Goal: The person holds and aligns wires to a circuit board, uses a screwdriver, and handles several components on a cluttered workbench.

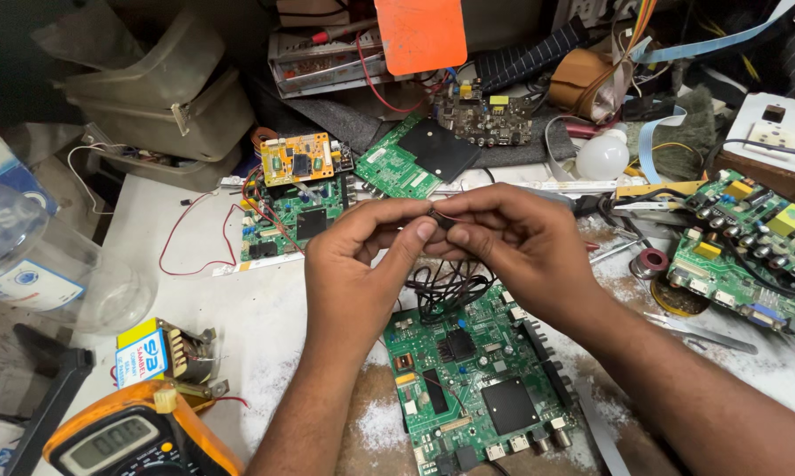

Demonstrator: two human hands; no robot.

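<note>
My left hand (pixel 362 256) and my right hand (pixel 512 242) meet above the bench, fingertips pinched together on thin red and black wires (pixel 442 216). A loose bundle of black wire (pixel 446 291) hangs below the fingers. Under it lies a green circuit board (pixel 477 379) with black chips and a row of connectors along its right edge.
Several more circuit boards lie around: a green one with an orange board (pixel 296 159) on top at the back left, another green board (pixel 750 251) at right. An orange multimeter (pixel 124 436) and a small transformer (pixel 173 353) sit at front left. A white bulb (pixel 602 156) rests behind.
</note>
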